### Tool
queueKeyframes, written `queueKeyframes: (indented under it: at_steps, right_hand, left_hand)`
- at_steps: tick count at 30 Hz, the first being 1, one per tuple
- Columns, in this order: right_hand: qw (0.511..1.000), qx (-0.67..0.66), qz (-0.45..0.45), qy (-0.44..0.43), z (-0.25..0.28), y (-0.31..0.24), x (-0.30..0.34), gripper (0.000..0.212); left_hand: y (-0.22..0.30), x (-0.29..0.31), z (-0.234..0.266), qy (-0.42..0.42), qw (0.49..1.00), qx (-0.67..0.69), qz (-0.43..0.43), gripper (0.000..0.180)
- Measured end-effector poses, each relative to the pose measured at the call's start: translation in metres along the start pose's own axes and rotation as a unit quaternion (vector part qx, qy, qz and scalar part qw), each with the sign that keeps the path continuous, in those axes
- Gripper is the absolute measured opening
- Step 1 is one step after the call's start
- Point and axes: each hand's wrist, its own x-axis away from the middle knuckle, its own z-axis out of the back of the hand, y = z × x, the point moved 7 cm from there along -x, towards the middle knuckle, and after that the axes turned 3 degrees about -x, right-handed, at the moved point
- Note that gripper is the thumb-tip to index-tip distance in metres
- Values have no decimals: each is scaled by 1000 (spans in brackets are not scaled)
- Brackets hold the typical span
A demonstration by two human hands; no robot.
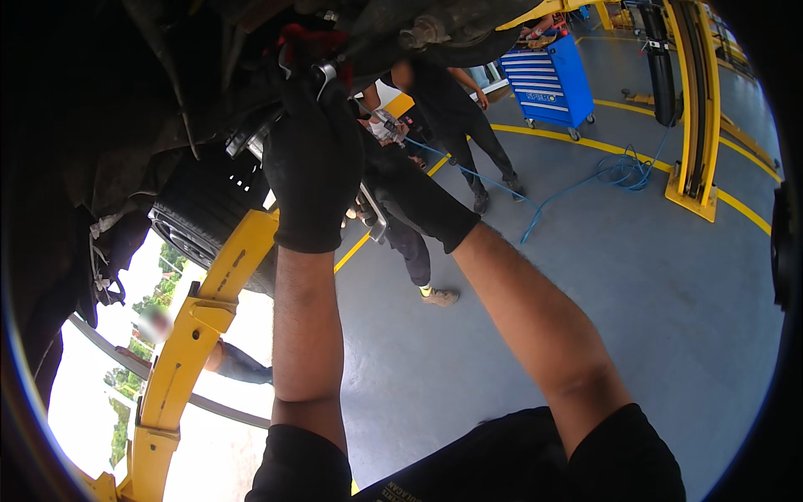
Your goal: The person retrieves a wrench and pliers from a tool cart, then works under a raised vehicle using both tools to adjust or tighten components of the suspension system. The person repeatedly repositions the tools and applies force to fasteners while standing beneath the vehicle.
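- Landmark: the tyre (205, 209) of a raised car, dark and seen from below, at the upper left.
- The left hand (311, 163), in a black glove, is just right of the tyre, reaching up to the car's underside (125, 92). Its fingers are curled shut around a metal wrench (324, 74), whose shiny head shows above the knuckles against a red part (305, 38).
- The right hand (410, 197), also in a black glove, is further right of the tyre and partly behind the left one. It touches a second steel tool (372, 219), whose end juts out below the left glove; whether the fingers close on it I cannot tell.
- Both bare forearms rise from the lower edge toward the tyre.
- A yellow lift arm (196, 326) runs from below the tyre down to the lower left.
- Right of the tyre and beyond the hands, a person in black (456, 117) stands on the grey floor (652, 276).
- A blue hose (577, 180) trails over the floor, well right of the tyre.
- A blue tool cart (548, 79) stands far right of the tyre, near the top.
- A yellow lift post (698, 109) stands further right still.
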Motion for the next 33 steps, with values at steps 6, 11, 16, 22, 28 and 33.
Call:
queueKeyframes:
  at_steps: [6,11,16,22,28,33]
  right_hand:
    - [964,-235,-113,-44,12,-8,5,40]
    - [956,-261,-125,-40,21,-19,3,38]
    - [998,42,51,11,40,-67,-1,37]
    - [998,46,40,26,41,-63,0,29]
    - [985,-162,-61,1,22,-23,0,29]
    - [945,-300,-126,-26,15,-10,5,29]
  left_hand:
    - [22,9,4,108,972,-32,-204,26]
    - [0,9,-18,-101,855,467,202,29]
    - [7,18,18,-21,998,19,-64,44]
    - [10,19,11,5,989,-47,-138,47]
    - [17,7,-2,3,982,-119,-150,32]
    - [2,2,-12,-48,999,-12,2,31]
